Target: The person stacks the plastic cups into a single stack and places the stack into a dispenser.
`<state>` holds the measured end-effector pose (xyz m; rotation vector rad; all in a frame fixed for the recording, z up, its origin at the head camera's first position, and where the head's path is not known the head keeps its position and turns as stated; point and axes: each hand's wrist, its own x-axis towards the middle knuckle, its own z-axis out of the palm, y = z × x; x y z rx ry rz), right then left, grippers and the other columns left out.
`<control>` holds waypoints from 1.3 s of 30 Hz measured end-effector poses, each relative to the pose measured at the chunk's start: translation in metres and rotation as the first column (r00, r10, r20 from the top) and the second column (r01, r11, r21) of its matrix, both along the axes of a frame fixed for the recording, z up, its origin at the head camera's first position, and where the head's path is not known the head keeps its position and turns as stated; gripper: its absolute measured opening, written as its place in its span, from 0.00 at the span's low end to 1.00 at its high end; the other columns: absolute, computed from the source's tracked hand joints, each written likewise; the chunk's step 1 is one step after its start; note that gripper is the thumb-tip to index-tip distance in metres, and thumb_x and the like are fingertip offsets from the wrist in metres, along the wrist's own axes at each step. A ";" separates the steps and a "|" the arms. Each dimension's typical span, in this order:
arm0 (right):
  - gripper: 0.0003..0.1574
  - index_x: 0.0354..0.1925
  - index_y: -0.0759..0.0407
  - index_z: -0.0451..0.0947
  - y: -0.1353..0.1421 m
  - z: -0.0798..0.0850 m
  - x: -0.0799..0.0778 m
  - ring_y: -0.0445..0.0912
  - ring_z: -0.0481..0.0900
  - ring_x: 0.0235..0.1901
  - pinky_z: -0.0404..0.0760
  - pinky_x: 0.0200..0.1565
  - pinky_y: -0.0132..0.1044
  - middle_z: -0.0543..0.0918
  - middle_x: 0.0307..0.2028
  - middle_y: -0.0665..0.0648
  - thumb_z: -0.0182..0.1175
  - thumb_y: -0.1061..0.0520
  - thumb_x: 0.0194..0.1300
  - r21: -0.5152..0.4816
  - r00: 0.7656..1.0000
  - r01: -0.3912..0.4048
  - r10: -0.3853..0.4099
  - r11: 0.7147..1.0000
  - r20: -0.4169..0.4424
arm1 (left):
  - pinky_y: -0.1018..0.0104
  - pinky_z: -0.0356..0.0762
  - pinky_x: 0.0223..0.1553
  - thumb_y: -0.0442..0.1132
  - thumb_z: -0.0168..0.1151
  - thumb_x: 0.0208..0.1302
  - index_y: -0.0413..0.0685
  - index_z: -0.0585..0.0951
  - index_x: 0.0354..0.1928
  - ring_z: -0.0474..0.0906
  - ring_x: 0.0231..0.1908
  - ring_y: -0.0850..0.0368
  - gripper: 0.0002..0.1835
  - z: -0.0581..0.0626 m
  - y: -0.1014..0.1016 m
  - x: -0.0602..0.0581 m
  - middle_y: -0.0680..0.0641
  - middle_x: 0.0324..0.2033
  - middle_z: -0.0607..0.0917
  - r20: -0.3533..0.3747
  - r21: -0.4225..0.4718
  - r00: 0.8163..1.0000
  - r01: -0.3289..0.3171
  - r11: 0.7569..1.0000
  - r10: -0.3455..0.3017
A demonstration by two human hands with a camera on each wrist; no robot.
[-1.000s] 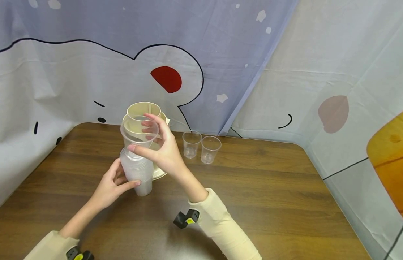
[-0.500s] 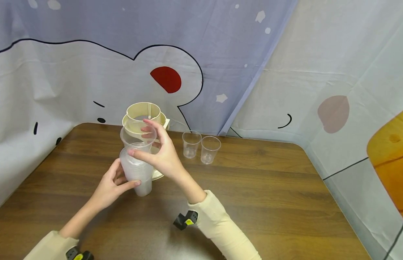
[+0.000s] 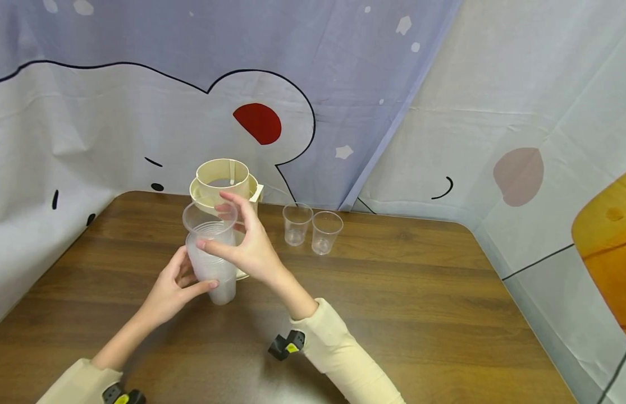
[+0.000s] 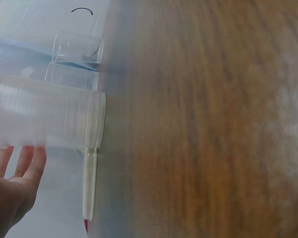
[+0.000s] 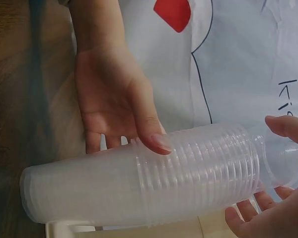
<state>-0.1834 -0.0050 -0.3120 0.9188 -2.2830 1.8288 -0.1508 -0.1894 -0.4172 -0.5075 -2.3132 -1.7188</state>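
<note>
A tall stack of nested clear plastic cups (image 3: 223, 283) stands upright at the left part of the table. My left hand (image 3: 166, 286) grips its lower side, with the thumb in front; the left wrist view also catches these fingers (image 4: 36, 166) against the cups. Above, my right hand (image 3: 244, 247) holds one clear plastic cup (image 5: 283, 153) between thumb and fingers. That cup is upright and sits partly inside the stack's top, as the right wrist view shows along the ribbed rims (image 5: 198, 171). Its lower part is hidden within the stack.
Close behind the stack stands a cream plastic holder (image 3: 223, 168) with a round open top, partly hidden by my right hand. Two single clear cups (image 3: 296, 224) stand to its right near the table's back edge. A printed curtain (image 3: 373, 112) hangs behind the table (image 3: 419, 303).
My right hand has moved down with its cup, which now sits lower and partly inside the stack. My left hand and the stack have stayed in place.
</note>
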 end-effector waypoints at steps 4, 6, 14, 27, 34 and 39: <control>0.47 0.68 0.49 0.59 0.000 -0.003 0.000 0.40 0.72 0.60 0.71 0.60 0.33 0.76 0.58 0.56 0.70 0.58 0.53 0.026 1.000 0.002 -0.002 1.000 0.004 | 0.82 0.76 0.48 0.27 0.68 0.56 0.46 0.59 0.69 0.71 0.53 0.79 0.40 0.000 0.000 0.000 0.69 0.53 0.73 0.003 0.001 1.000 0.003 1.000 -0.003; 0.47 0.68 0.49 0.59 0.000 -0.003 0.000 0.40 0.72 0.60 0.71 0.60 0.33 0.76 0.59 0.56 0.70 0.58 0.53 0.038 1.000 0.002 -0.002 0.999 0.005 | 0.83 0.76 0.48 0.27 0.68 0.56 0.46 0.59 0.69 0.71 0.53 0.79 0.40 0.000 0.000 0.001 0.69 0.53 0.73 0.004 0.000 1.000 0.004 1.000 -0.004; 0.47 0.67 0.50 0.60 0.000 -0.006 -0.001 0.41 0.72 0.61 0.71 0.59 0.32 0.76 0.60 0.56 0.70 0.58 0.53 0.074 1.000 -0.005 0.005 0.997 0.006 | 0.82 0.76 0.48 0.27 0.68 0.55 0.46 0.59 0.68 0.71 0.52 0.79 0.40 0.000 0.000 0.000 0.69 0.52 0.73 0.000 -0.006 1.000 0.003 1.000 -0.003; 0.47 0.68 0.54 0.60 -0.001 -0.012 -0.001 0.41 0.71 0.62 0.70 0.58 0.29 0.75 0.61 0.56 0.70 0.58 0.53 0.095 0.999 -0.031 0.028 0.995 0.026 | 0.82 0.76 0.47 0.27 0.68 0.55 0.44 0.60 0.67 0.72 0.53 0.79 0.39 0.000 0.000 0.000 0.68 0.53 0.73 -0.005 -0.001 1.000 0.006 1.000 -0.006; 0.48 0.68 0.55 0.60 0.000 -0.013 -0.001 0.40 0.71 0.61 0.71 0.58 0.28 0.74 0.62 0.56 0.71 0.59 0.52 0.101 0.998 -0.048 0.045 0.994 0.036 | 0.82 0.77 0.47 0.27 0.68 0.55 0.45 0.60 0.68 0.72 0.53 0.79 0.40 0.000 0.000 0.000 0.68 0.54 0.72 -0.007 -0.002 1.000 0.008 1.000 -0.008; 0.49 0.68 0.55 0.60 0.001 -0.013 -0.001 0.39 0.71 0.60 0.72 0.57 0.27 0.73 0.63 0.55 0.72 0.59 0.51 0.109 0.997 -0.054 0.047 0.993 0.061 | 0.83 0.76 0.48 0.27 0.68 0.56 0.46 0.59 0.69 0.71 0.53 0.80 0.41 -0.001 0.000 0.000 0.69 0.54 0.72 -0.003 -0.003 1.000 0.006 1.000 -0.006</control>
